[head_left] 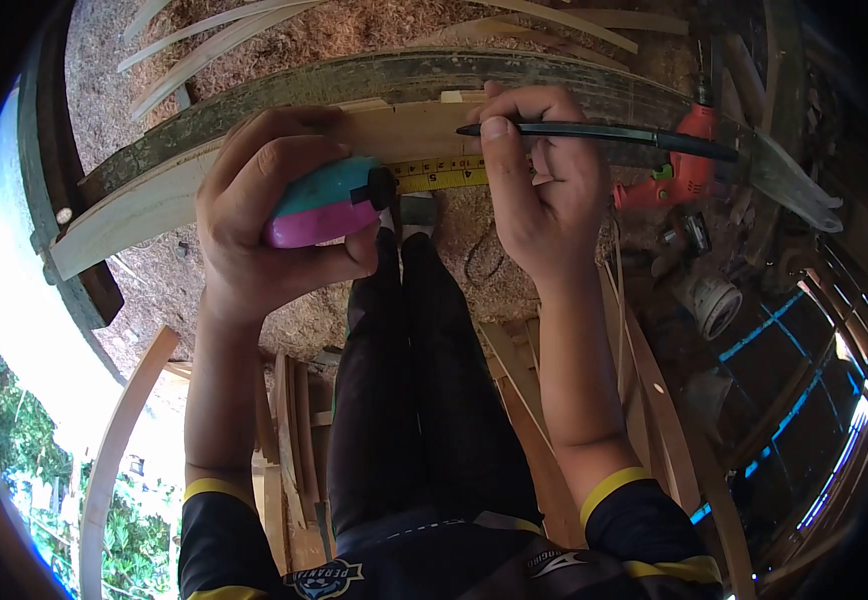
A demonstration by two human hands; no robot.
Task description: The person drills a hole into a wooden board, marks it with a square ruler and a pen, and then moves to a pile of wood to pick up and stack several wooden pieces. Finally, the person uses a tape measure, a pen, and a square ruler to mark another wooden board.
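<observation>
My left hand [254,210] is wrapped round a teal and pink tape measure [319,203]. From its case the yellow blade [442,175] runs right along the near edge of a pale wooden board [409,127], toward my other hand. Between the thumb and fingers of my right hand [544,175] is a dark pen or pencil [614,132], its tip pointing left at the board's face. Some fingertips of both hands are hidden behind the board.
Behind the board runs a long weathered beam [284,92]. A red power drill [689,155] lies at the right, with a clear plastic bag [794,185] beside it. Lower right stands a white bucket [716,303]. Curved wooden strips [119,450] and shavings [474,265] surround my legs.
</observation>
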